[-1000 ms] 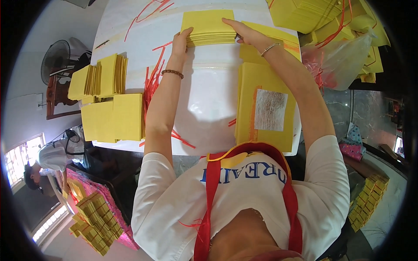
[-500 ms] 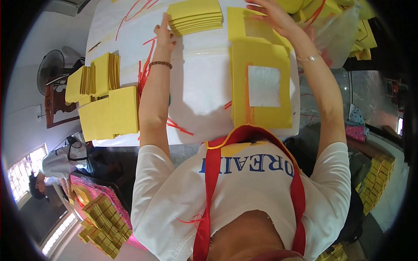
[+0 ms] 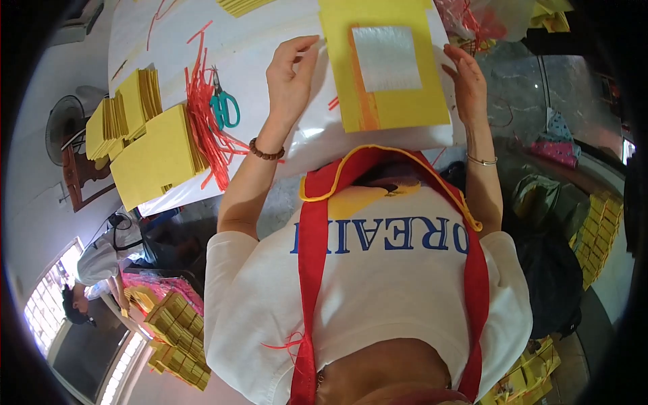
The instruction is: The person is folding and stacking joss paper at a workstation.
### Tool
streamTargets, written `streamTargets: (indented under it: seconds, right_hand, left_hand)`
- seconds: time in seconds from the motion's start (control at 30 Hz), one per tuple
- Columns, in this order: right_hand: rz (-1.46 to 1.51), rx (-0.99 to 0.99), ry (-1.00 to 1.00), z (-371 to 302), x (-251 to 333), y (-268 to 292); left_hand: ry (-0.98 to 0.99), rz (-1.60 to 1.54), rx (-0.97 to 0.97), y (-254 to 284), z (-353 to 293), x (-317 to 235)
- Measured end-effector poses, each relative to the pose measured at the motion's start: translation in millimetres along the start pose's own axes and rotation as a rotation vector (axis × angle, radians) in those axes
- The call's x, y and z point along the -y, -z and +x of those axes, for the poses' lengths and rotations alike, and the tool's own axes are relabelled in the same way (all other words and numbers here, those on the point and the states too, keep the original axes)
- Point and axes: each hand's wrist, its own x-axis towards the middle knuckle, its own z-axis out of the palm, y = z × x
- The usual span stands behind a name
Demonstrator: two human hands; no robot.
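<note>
A stack of yellow paper sheets [image 3: 398, 108] lies at the table's front edge, with an orange strip and a pale rectangular patch [image 3: 387, 59] on top. My left hand [image 3: 291, 81] is just beside the stack's left edge, fingers bent and apart, with nothing visible in it. At the right edge, my right hand [image 3: 469, 84] stands on its side with its fingers apart and holds nothing I can see. Teal-handled scissors [image 3: 225, 108] rest on a bunch of red strips [image 3: 202, 115], left of my left hand.
Stacks of folded yellow pieces [image 3: 155, 155] sit at the table's left side. Another yellow stack [image 3: 243, 5] is partly cut off at the far edge. A clear plastic bag [image 3: 489, 17] lies far right. Someone in a white shirt [image 3: 111, 253] works by bundled yellow pieces [image 3: 179, 324] at left.
Both hands have come back toward me from the far side of the table, to either side of the yellow sheets. The view has shifted, and the scissors now show.
</note>
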Motion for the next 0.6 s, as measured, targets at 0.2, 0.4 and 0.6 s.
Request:
streamTargets:
  seconds: [0.2, 0.4, 0.6]
  right_hand:
    - [-0.776, 0.457, 0.448, -19, 32, -11]
    - [-0.725, 0.557, 0.306, -30, 22, -16]
    - [-0.459, 0.488, 0.149, -29, 6, -5]
  left_hand:
    - [-0.521, 0.315, 0.394, 2, -30, -29]
    - [-0.690, 0.475, 0.570, -3, -44, -43]
    - [-0.568, 0.324, 0.604, -2, -33, -39]
